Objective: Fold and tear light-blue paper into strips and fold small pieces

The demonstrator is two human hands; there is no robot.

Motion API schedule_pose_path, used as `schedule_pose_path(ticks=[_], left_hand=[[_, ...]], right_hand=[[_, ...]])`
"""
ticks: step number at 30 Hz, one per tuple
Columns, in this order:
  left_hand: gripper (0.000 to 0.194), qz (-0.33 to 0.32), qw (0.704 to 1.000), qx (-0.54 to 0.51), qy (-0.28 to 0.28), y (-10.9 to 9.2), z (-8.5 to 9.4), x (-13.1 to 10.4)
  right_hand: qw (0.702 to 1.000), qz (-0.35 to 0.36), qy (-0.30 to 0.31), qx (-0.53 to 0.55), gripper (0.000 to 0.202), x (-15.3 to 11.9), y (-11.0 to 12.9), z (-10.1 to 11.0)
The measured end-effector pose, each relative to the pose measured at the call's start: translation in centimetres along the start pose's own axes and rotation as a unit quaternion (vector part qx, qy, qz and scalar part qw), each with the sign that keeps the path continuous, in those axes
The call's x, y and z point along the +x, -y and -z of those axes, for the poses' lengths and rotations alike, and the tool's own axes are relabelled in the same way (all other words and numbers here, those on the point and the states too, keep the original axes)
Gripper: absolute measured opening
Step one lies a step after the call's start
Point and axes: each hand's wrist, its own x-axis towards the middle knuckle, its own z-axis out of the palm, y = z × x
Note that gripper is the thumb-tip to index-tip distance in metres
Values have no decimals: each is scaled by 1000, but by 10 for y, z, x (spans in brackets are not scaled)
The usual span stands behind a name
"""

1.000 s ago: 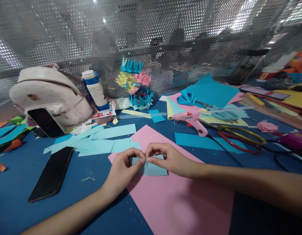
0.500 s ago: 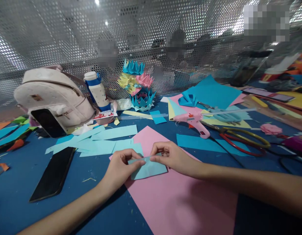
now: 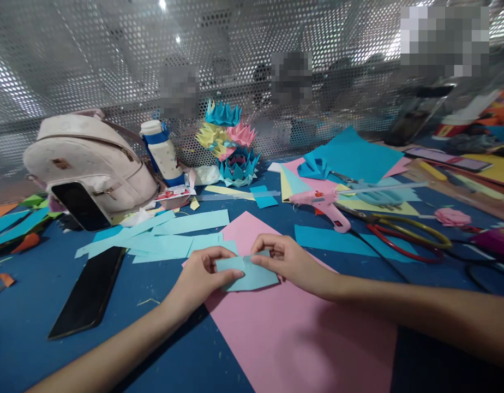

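A small piece of light blue paper (image 3: 247,277) is held between both hands, just above a large pink sheet (image 3: 301,333). My left hand (image 3: 205,275) pinches its left side, thumb on the front face and fingers behind. On the right part, my right hand (image 3: 282,261) grips the top edge between thumb and curled fingers. The paper's upper edge looks creased near its middle. Several light blue paper strips (image 3: 174,246) lie just beyond my left hand. Past my right hand is a blue paper strip (image 3: 337,240).
A pink glue gun (image 3: 319,202), light blue scissors (image 3: 377,194) and red-and-yellow-handled pliers (image 3: 407,237) lie to the right. Folded paper flowers (image 3: 231,144), a bottle (image 3: 162,153) and a backpack (image 3: 92,158) stand along the mesh wall. A black phone (image 3: 88,295) lies left.
The light blue paper has tilted up a little, its lower edge now higher. My right thumb has shifted slightly up along the top edge.
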Motion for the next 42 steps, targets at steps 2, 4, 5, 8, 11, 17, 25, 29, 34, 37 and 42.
schedule_pose_path(ticks=[2,4,5,8,11,17,25,29,34,37,42], left_hand=[[26,26,999,-39,-3,1,0,0],[26,26,997,-61,-29,1,-1,0],[26,21,997,-63,-45,2,-1,-1],[27,4,996,-57,-67,1,-2,-3],[30,-6,996,-59,-69,-1,-3,-4],[30,-5,996,-65,-60,-3,-3,-5],[32,-9,996,-74,-52,0,-2,-4],[31,-11,996,-74,-54,0,-2,-4],[28,3,998,-66,-20,-3,0,-3],[31,9,998,-59,-10,-4,1,-3],[27,-10,998,-58,-38,-1,1,-3]], right_hand=[[1000,-12,-6,15,28,-1,1,1],[999,-26,-2,33,28,-1,2,1],[999,-34,1,40,28,-1,3,1],[998,-45,-1,54,27,1,3,0],[996,-48,0,74,29,3,2,-1],[993,-40,-1,111,31,4,-1,-1],[993,-31,-7,111,30,4,-2,-2],[994,-20,-7,108,28,4,-3,-1],[994,-17,-19,102,29,3,-2,-2],[994,-19,-22,106,28,3,-2,-2],[992,-29,4,123,28,3,-4,-2]])
